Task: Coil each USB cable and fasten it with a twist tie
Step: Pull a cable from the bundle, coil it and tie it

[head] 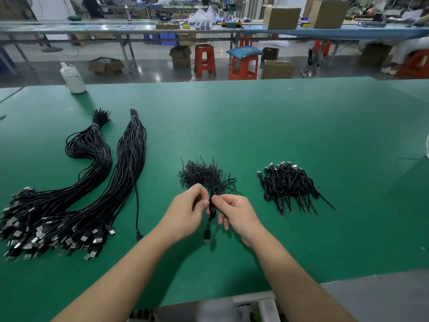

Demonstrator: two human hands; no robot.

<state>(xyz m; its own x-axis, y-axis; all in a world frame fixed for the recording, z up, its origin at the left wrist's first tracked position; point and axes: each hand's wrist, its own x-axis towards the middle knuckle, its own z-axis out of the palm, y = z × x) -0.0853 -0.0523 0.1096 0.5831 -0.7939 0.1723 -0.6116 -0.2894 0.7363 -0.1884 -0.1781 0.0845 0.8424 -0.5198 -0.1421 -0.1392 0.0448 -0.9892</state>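
At a green desk (301, 126), a person's left hand (185, 212) and right hand (236, 214) both pinch a coiled black USB cable (211, 209) held just above the surface, its plug (206, 235) hanging below. A heap of black twist ties (202, 174) lies just behind the hands, finished coils (287, 184) to the right, two long uncoiled cable bundles (92, 182) to the left.

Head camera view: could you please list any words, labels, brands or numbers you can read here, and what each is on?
None can be read.
White bottle: no legible label.
Cardboard boxes: any markings too small and blurred.
USB plugs: no print discernible.
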